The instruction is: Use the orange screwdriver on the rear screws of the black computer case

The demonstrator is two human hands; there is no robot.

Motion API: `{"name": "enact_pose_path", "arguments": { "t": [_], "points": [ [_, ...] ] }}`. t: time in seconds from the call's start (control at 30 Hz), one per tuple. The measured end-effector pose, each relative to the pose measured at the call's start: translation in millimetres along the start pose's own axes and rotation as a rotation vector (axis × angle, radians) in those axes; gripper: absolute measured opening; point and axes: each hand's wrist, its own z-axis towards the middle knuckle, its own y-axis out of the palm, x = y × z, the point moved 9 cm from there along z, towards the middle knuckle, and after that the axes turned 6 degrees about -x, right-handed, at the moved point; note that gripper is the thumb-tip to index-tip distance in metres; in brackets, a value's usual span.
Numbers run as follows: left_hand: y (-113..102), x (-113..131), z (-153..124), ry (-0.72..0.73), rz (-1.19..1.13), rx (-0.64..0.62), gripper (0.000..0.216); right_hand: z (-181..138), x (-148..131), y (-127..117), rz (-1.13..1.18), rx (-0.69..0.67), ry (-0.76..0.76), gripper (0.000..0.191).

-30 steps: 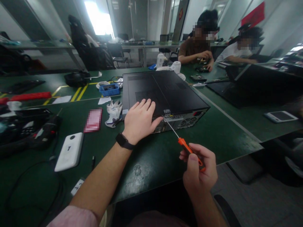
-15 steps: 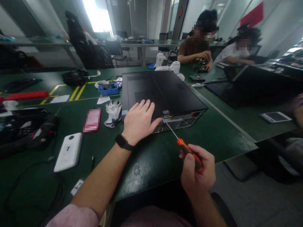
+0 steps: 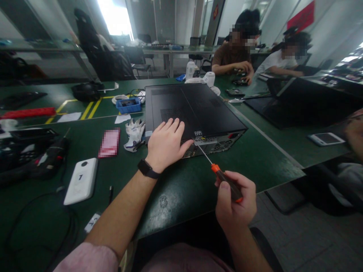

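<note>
A black desktop computer case lies flat on the green table, its back panel with ports and a fan grille facing me. My left hand rests with fingers stretched out on the near left part of the case's top, the thumb by the back edge. In my right hand is a screwdriver with an orange and dark handle, the fingers wrapped round it. Its long shaft points up and left to the case's back edge, close to my left thumb. Whatever the tip touches is too small to make out.
Left of the case lie work gloves, a blue bin, a pink packet and a white power bank. A power drill and cables lie farther left. A phone is at right. People sit across the table.
The screwdriver's handle has turned in my right hand, showing less orange along its side. My left hand keeps its place on the case. The whole view has shifted slightly.
</note>
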Motion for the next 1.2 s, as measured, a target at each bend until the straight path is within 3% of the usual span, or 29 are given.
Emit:
{"name": "enact_pose_path", "arguments": {
  "t": [0.23, 0.47, 0.7, 1.0, 1.2],
  "points": [
    [-0.4, -0.1, -0.7, -0.002, 0.018, 0.005, 0.065, 1.4, 4.5, 3.4, 0.089, -0.029, 0.044, 0.020],
    [0.4, 0.2, 0.5, 0.007, 0.020, 0.011, 0.066, 3.7, -5.2, 1.9, 0.045, -0.040, -0.051, 0.028],
    [1.3, 0.5, -0.7, 0.007, 0.035, 0.014, 0.064, 1.3, 1.0, 3.1, 0.053, -0.017, 0.022, 0.015],
    [0.8, 0.5, -0.3, 0.015, 0.028, 0.015, 0.064, 1.7, -6.8, 5.2, 0.093, -0.054, -0.062, 0.029],
    [1.3, 0.8, -0.8, 0.019, 0.044, 0.024, 0.064, -0.3, -3.0, 5.3, 0.048, -0.025, -0.015, 0.022]
  ]
}}
